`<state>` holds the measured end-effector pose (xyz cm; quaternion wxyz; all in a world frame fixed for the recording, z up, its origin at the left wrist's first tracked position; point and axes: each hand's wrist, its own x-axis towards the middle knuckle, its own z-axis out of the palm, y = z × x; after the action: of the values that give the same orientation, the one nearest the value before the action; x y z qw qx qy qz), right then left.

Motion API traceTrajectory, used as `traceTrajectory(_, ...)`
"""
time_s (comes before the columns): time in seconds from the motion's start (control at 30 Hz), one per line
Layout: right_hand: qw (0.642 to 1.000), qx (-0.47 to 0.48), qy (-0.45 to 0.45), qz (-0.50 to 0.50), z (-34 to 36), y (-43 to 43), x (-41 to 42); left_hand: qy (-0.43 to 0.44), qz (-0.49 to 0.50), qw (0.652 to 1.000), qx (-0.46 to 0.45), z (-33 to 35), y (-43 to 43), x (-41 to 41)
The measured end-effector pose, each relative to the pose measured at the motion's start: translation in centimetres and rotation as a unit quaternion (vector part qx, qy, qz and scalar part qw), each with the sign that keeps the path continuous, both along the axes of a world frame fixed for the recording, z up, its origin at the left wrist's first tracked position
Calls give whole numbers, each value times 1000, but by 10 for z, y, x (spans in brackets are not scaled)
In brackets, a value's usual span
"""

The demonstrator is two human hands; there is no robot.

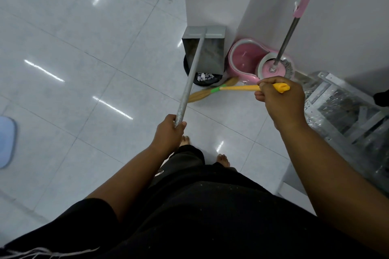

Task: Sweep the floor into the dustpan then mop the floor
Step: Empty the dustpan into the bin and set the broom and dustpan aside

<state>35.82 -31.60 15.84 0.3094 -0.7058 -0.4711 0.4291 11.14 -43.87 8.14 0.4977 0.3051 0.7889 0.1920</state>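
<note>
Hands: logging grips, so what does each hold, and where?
The left hand grips the metal dustpan by the free end of its long handle; the right hand grips the yellow broom near its handle's tip.

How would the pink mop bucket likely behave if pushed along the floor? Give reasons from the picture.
The mop bucket looks like plastic, so probably light; it would likely slide easily on the glossy floor. The tall mop standing in it may make it top-heavy, so the mop could swing or topple.
</note>
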Motion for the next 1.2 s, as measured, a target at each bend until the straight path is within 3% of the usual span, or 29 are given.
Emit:
traceTrajectory(0.23,999,16,-26,26,17,-7,-13,-11,5,1000,6,2,-2,-23)
traceTrajectory(0.7,993,1,13,116,36,-23,-83,-95,68,992,36,38,-33,-83)
traceTrajectory(1.2,949,17,33,313,39,24,-108,-82,272,958,38,51,-64,-60)
